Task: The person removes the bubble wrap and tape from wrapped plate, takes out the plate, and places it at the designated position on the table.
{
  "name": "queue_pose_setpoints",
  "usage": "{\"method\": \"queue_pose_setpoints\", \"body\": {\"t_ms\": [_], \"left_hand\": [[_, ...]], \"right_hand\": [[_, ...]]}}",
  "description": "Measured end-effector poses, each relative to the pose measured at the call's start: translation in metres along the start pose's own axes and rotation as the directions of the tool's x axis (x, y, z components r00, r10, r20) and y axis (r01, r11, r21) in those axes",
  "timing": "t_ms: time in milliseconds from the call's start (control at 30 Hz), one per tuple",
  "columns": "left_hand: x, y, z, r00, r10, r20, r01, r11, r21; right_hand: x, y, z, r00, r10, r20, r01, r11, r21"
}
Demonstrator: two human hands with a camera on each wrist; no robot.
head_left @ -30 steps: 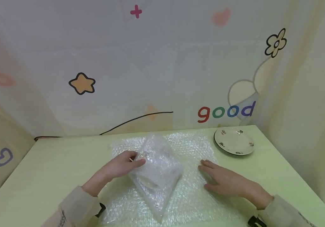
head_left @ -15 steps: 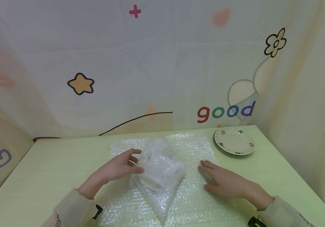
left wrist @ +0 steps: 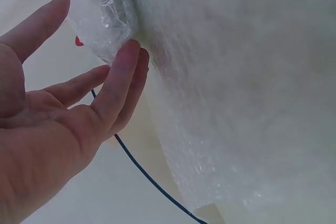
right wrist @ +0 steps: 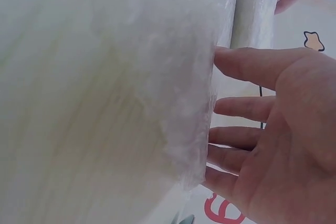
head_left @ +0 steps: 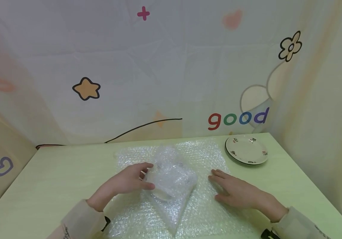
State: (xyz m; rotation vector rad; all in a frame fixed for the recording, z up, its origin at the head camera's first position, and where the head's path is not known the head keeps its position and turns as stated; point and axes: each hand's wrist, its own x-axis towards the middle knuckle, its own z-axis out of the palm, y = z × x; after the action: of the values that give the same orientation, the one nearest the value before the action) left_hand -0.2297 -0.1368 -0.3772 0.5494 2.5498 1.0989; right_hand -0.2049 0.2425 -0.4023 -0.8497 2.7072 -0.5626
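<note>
A diamond-shaped bundle of folded bubble wrap point(head_left: 174, 181) lies on a larger flat sheet of bubble wrap point(head_left: 201, 212) in the head view. What the bundle holds is hidden by the layers; a pale curved edge shows at its lower left. My left hand point(head_left: 129, 179) is at the bundle's left side, fingers loosely bent and thumb apart. In the left wrist view its fingertips point(left wrist: 128, 51) meet the bundle's edge point(left wrist: 113, 19). My right hand point(head_left: 236, 191) rests with straight, spread fingers on the sheet's right part; the right wrist view shows its fingertips point(right wrist: 223, 59) against the wrap.
Patterned white plates point(head_left: 246, 149), seemingly stacked, stand at the table's back right corner, just beyond the sheet. A pale green table point(head_left: 69, 176) carries everything. Printed curtains point(head_left: 171, 66) close off the back and both sides.
My left hand has let go of the bundle's left edge, drawn off a little, then come back to its side. The bundle has shifted slightly right. My right hand has stayed put.
</note>
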Motion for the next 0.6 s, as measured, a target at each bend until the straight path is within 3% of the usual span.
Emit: {"method": "queue_pose_setpoints", "body": {"t_ms": [433,600], "left_hand": [[-0.001,0.001,0.002,1.0,0.019,0.016,-0.02,0.999,0.029],[0.0,0.002,0.002,0.992,0.123,0.007,-0.123,0.989,0.077]], "right_hand": [[0.002,-0.006,-0.003,0.992,-0.085,-0.098,0.08,0.995,-0.059],[0.005,-0.014,-0.007,0.991,-0.049,-0.122,0.046,0.999,-0.024]]}}
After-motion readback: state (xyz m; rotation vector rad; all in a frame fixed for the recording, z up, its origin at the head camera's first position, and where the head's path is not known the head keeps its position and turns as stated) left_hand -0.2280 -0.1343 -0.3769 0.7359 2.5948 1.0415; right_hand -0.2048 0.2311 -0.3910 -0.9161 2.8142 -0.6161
